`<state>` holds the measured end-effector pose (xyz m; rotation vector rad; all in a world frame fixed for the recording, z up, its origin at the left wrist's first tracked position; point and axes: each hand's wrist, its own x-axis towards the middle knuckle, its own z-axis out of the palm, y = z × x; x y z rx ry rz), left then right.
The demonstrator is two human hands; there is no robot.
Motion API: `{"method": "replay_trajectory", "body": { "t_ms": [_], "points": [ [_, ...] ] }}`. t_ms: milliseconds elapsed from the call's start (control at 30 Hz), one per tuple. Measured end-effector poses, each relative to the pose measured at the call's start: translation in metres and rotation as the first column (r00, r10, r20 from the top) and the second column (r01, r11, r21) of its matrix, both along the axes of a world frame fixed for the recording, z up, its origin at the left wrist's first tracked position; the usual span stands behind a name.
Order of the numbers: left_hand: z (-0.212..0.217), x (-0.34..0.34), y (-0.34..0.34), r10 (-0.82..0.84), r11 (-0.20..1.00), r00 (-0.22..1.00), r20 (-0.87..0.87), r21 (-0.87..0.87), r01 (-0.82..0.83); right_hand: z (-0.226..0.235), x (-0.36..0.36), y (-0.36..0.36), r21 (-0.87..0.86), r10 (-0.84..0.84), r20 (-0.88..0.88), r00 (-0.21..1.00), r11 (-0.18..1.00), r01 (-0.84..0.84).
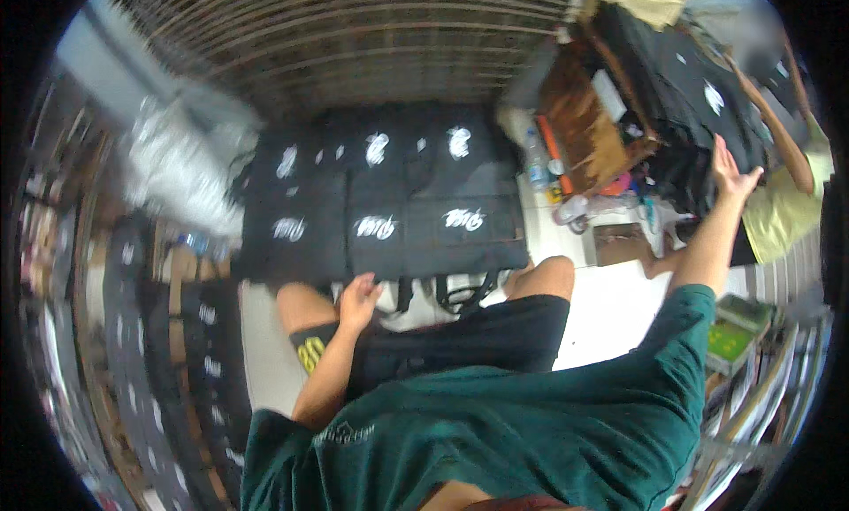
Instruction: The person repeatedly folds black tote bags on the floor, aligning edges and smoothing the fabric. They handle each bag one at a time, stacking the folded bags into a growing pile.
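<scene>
In front of me lie several flat black cloth pieces with white printed marks, laid side by side. Black straps hang from their near edge, between my knees. My left hand is by that near edge, its fingers loosely bent and apart, with nothing seen in them. My right arm stretches far out to the right. There my right hand is open, fingers spread, beside a pile of black cloth with white marks. Whether it touches the pile, I cannot tell.
Another person in a yellow-green top reaches over the pile at right. Near it stand a worn wooden cabinet, a plastic bottle and an orange object. Clear plastic wrapping and more black printed pieces are at left.
</scene>
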<state>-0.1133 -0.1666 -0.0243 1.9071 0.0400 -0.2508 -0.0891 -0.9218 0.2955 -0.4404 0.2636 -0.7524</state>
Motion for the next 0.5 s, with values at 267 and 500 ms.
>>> {"method": "replay_trajectory", "body": {
  "t_ms": [267, 500],
  "points": [
    [-0.018, -0.020, 0.008, 0.018, 0.999, 0.996, 0.084, 0.031, -0.021, -0.013, 0.001, -0.069, -0.980, -0.996, -0.084, -0.034, 0.089, -0.179],
    [0.006, -0.017, -0.012, 0.053, 0.998, 0.999, 0.009, 0.038, -0.054, -0.009, -0.001, -0.050, -0.667, -0.984, -0.142, 0.110, 0.013, -0.745]
  ]
}}
